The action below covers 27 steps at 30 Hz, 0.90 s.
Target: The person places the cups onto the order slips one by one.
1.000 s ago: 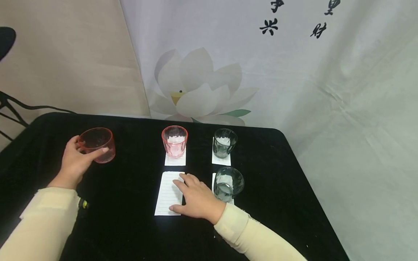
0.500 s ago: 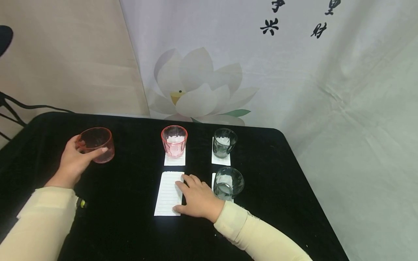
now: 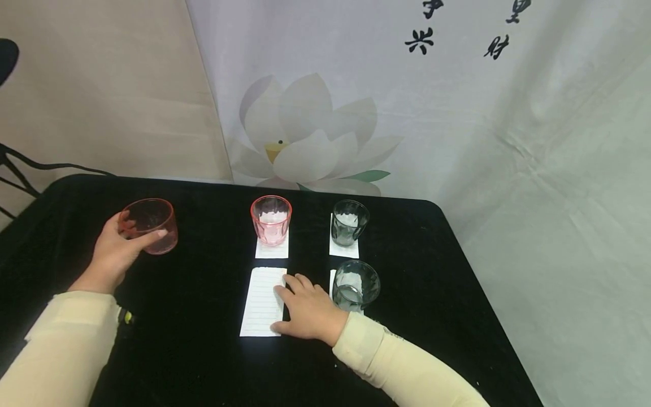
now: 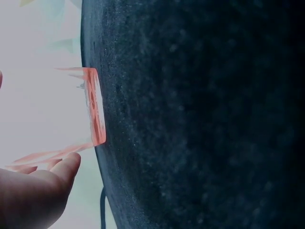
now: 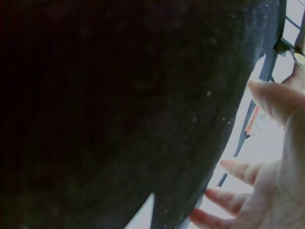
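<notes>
At the left of the head view, my left hand (image 3: pixel 109 254) holds a reddish clear glass (image 3: pixel 165 242), thumb across its near side and fingers round the left. The left wrist view shows the base of this glass (image 4: pixel 95 107) close to the black cloth. My right hand (image 3: pixel 311 312) lies palm down with spread fingers, their tips at the right edge of a white lined sheet of paper (image 3: pixel 260 305). In the right wrist view the fingers (image 5: pixel 238 172) hold nothing, and the sheet's edge shows beyond them.
Behind the sheet, a pink glass (image 3: pixel 272 230) stands on a smaller paper (image 3: pixel 272 252). Two grey glasses, a far one (image 3: pixel 351 229) and a near one (image 3: pixel 358 291), stand on papers at the right, the near one beside my right wrist. A black cloth (image 3: pixel 203 311) covers the table.
My right hand's fingertips have drawn back slightly to the right over the lined sheet. The left hand keeps its hold on the reddish glass, almost still.
</notes>
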Tool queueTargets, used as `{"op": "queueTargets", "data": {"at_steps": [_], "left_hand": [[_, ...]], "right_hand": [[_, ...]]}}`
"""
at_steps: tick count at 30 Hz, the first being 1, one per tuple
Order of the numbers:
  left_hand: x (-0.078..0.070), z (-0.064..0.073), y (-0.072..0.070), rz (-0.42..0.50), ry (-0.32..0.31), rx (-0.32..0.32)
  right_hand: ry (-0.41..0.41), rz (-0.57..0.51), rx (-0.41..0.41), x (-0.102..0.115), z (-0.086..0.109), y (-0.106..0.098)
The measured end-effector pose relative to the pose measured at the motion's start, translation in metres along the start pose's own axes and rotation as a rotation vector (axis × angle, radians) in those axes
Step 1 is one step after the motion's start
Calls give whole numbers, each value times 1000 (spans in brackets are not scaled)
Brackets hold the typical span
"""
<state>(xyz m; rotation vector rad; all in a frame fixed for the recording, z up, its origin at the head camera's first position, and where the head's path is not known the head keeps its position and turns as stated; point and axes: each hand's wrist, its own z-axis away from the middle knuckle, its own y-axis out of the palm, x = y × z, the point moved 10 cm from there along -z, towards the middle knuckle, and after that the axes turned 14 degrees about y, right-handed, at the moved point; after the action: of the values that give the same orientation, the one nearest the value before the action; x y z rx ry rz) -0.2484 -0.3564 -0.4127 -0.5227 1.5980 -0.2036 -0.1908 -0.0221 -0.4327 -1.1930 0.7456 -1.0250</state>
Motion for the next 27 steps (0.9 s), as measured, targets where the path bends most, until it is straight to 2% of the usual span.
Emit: {"op": "queueTargets", "data": {"at_steps": [13, 27], "left_hand": [[-1, 0, 0, -9, -10, -4], [4, 1, -3, 13, -63, -24]], "right_hand": [[-8, 17, -2, -1, 0, 0], [-2, 30, 6, -1, -2, 1]]}}
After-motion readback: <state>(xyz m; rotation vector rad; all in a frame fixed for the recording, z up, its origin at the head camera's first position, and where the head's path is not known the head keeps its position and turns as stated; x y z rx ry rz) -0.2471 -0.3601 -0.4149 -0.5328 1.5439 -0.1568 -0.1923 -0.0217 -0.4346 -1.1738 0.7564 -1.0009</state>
